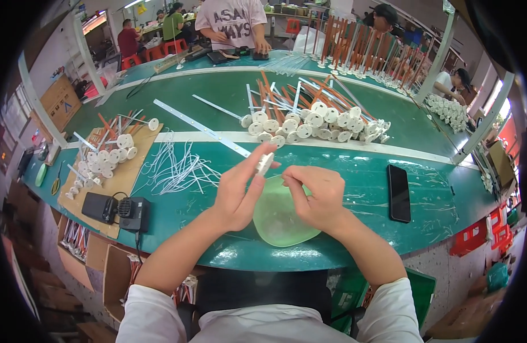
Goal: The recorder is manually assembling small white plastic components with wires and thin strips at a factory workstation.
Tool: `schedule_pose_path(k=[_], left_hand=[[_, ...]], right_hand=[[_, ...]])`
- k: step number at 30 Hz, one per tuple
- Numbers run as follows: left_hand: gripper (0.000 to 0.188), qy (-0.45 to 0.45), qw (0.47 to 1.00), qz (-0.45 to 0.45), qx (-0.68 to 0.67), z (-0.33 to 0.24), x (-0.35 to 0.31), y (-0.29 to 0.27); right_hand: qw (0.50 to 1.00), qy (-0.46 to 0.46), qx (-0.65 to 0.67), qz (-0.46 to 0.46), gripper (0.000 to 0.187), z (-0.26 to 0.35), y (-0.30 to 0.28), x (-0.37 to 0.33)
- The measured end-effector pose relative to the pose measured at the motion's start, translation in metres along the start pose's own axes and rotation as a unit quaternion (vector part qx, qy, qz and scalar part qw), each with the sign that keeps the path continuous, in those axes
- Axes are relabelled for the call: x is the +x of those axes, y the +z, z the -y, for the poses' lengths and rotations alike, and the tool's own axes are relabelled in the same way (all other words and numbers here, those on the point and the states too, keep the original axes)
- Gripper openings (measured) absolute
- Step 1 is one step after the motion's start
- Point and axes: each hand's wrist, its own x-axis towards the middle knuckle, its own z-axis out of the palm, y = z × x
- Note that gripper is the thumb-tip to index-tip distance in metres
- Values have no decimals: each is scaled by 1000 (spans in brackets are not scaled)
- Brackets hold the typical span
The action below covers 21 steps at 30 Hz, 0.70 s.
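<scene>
My left hand (238,191) holds a white round disc (265,164) between thumb and fingers. A long pale strip with small dots (197,124) runs from behind that hand up to the far left; it looks joined to the disc, though the joint is hidden. My right hand (319,194) is closed in a pinch just right of the disc, apart from it. Anything between its fingertips is too small to make out. Beneath both hands stands a translucent green bowl (283,220), its contents unclear.
Many disc-ended rods (315,120) lie piled beyond the bowl, with another pile (106,157) on cardboard at left. White wires (183,166) lie loose nearby. Black power units (133,213) sit front left, a phone (398,193) right. A person (232,26) stands across the table.
</scene>
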Motion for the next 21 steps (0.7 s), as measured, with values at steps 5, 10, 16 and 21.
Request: schedule_pose_path(k=[5,10,16,21], left_hand=[[44,-54,996,41,-66,-1,-5,-2],[47,-83,985,8,-154,2,-6,1],[47,-103,973,-20,-205,1,-6,2],[47,-119,968,-11,-222,-1,-5,-1]], right_hand=[[999,-34,-14,-18,13,-2,4,-2],[999,-29,-23,-3,14,-1,1,-4],[999,-36,-17,-15,14,0,2,-2],[999,-46,-4,-19,14,1,3,-2]])
